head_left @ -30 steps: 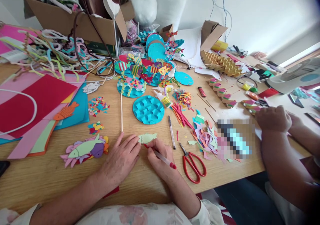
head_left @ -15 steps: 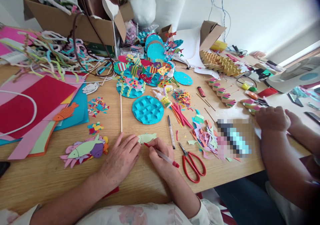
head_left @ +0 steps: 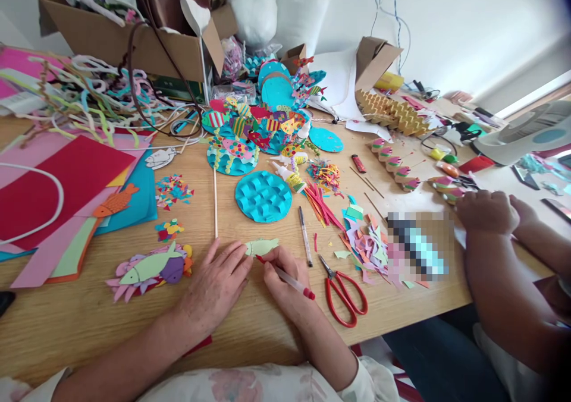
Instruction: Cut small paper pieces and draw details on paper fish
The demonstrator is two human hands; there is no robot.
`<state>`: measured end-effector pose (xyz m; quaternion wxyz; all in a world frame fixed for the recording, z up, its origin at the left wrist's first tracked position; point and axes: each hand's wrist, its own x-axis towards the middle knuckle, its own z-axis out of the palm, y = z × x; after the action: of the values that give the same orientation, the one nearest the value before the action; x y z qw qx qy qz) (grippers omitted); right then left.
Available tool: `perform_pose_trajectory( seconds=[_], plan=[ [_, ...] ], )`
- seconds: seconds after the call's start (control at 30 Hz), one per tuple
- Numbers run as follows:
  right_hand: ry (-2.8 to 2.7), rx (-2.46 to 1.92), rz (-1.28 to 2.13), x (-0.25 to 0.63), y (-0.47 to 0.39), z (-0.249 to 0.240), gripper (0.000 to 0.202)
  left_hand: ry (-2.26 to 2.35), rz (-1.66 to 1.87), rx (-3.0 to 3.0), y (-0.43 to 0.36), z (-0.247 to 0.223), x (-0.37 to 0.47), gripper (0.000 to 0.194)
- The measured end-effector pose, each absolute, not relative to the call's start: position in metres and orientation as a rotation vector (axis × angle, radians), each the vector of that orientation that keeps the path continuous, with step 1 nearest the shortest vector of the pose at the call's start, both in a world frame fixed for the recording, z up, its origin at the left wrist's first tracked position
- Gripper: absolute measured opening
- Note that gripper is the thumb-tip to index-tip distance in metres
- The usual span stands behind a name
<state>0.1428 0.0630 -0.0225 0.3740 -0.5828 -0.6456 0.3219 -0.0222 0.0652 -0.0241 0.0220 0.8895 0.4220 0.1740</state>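
Observation:
A light green paper fish lies flat on the table between my hands. My left hand rests flat with its fingers stretched out, the fingertips at the fish's head end. In my right hand is a red pen, its tip at the lower edge of the fish. A thin wooden stick runs up the table from my left fingers. Further left is a pile of cut paper fish, with a green fish on top. Red-handled scissors lie open to the right of my right hand.
Ahead is a woven blue disc. A second pen and paper scraps lie to the right. Coloured paper sheets cover the left side. Another person's arms rest at the right table edge.
The pen's back end has shifted slightly left and down with my right hand. My left hand stays in place, and the green fish has barely moved.

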Motion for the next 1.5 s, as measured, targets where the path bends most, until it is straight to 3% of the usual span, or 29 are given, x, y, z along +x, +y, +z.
perform_pose_trajectory(
  seconds=[1.0,1.5],
  plan=[
    [-1.759,-1.495,0.690,0.145,0.063,-0.021,0.014,1.310,0.509,2.766,0.064,-0.024,-0.022,0.030],
    [-1.476,-1.451,1.074,0.155,0.066,-0.012,0.005,1.322,0.461,2.777,0.064,-0.026,-0.023,0.031]
  ],
)
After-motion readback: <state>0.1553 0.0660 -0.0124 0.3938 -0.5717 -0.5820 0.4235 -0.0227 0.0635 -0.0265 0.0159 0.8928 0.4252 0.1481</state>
